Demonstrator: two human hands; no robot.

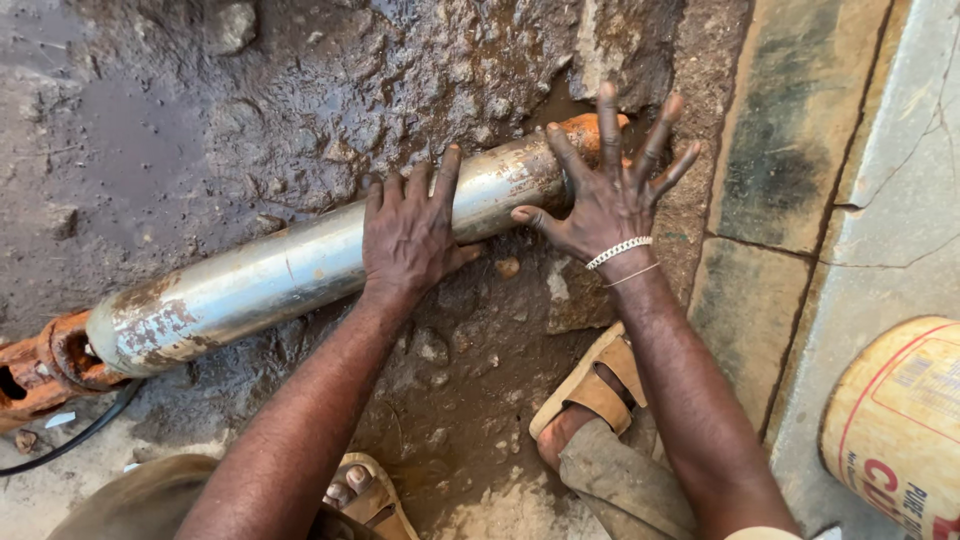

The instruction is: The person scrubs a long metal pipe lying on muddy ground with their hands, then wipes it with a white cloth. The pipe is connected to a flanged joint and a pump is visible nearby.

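Observation:
A long steel cylinder [270,275], like a submersible pump body, lies slanted on wet muddy ground. Rusty orange fittings cap its left end [45,370] and its upper right end [590,125]. My left hand [410,230] lies palm down over the middle of the cylinder, fingers curled across its top. My right hand [610,190] presses on the cylinder's right end with fingers spread wide, thumb toward the steel. A pale beaded bracelet [618,252] is on that wrist.
A black cable [80,435] runs from the left fitting. My sandalled feet [590,395] rest on the mud below. Stone paving slabs [780,150] border the right. A yellow drum [900,430] stands at the lower right corner.

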